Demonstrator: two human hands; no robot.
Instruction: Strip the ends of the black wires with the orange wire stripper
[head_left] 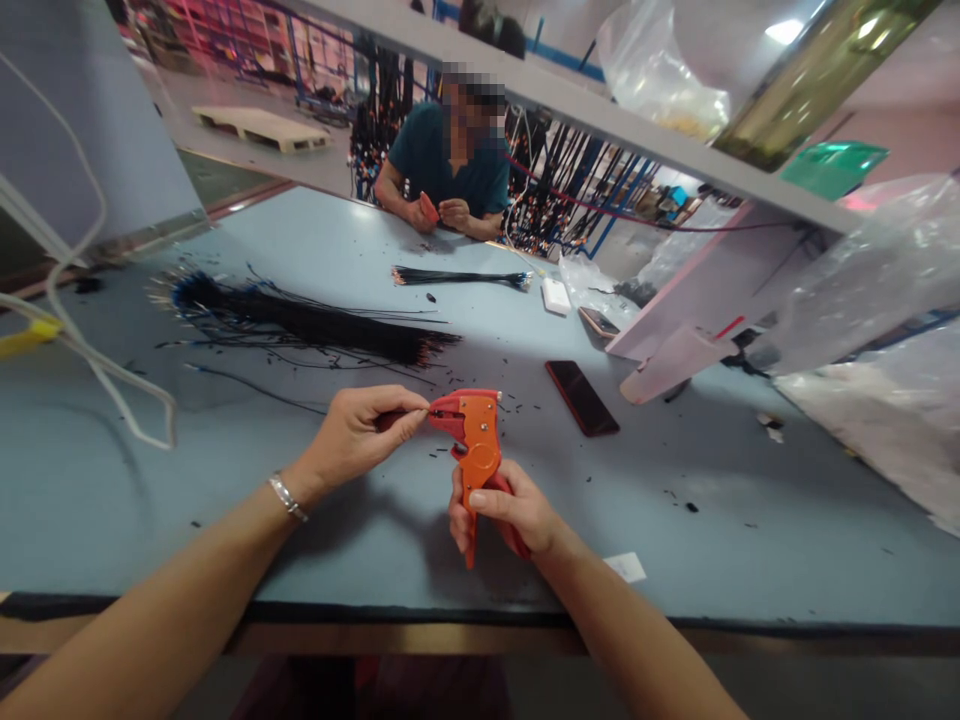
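Looks like the left hand (367,430) has a thin black wire (259,384) pinched, lying roughly left-to-right, right at the left-facing mouth of the orange-and-red wire stripper (480,435) the right hand (521,505) grips over the bench's (720,450) near side.

The location is a wiring workshop, as indicated by a workbench (750,560) bearing bundled black wires (322,320), a wire stripper (482,440), hanging cables (382,110) beyond, and a wooden pallet (262,127).
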